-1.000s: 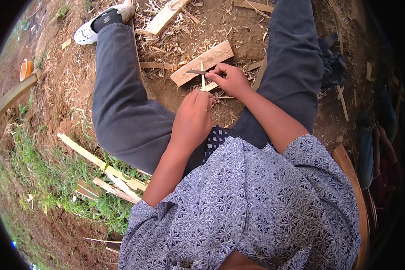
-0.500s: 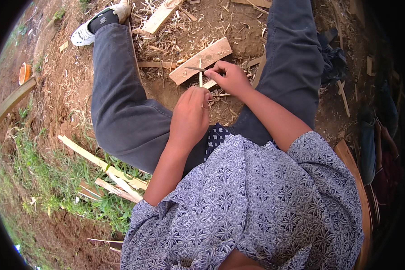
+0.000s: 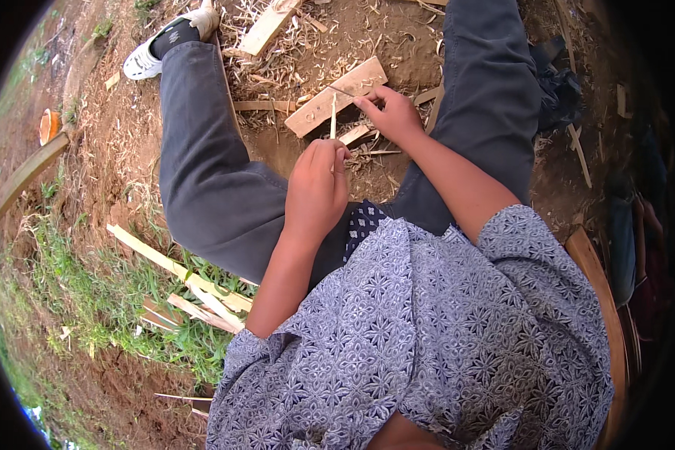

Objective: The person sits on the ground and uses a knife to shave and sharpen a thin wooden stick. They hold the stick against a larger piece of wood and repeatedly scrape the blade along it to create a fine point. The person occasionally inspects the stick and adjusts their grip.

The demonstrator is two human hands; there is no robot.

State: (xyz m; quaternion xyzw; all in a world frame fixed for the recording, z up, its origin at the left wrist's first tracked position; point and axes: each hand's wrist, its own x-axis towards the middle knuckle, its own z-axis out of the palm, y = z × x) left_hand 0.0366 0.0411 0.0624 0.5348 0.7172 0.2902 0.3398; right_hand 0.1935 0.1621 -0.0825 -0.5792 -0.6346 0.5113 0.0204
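My left hand (image 3: 319, 176) is closed around the lower end of a thin pale wooden stick (image 3: 334, 120), whose tapered tip points away from me. A knife with a narrow dark blade (image 3: 343, 91) is held in my right hand (image 3: 390, 116), its handle hidden by the fingers. The blade slants up and left, just beyond the stick's tip; whether they touch I cannot tell. Below both hands lies a flat wooden board (image 3: 307, 118) on the ground, tilted up to the right.
Curled wood shavings (image 3: 277, 82) litter the soil between my outstretched legs. A second plank (image 3: 268, 28) lies farther off. Split wood strips (image 3: 180, 274) rest on grass at the left, near a curved wooden piece (image 3: 22, 180). Dark crumpled plastic (image 3: 559, 94) lies beyond my right leg.
The knife has moved up and right, from across the stick to beyond its tip, and its blade is angled more steeply. My left hand keeps its grip on the stick.
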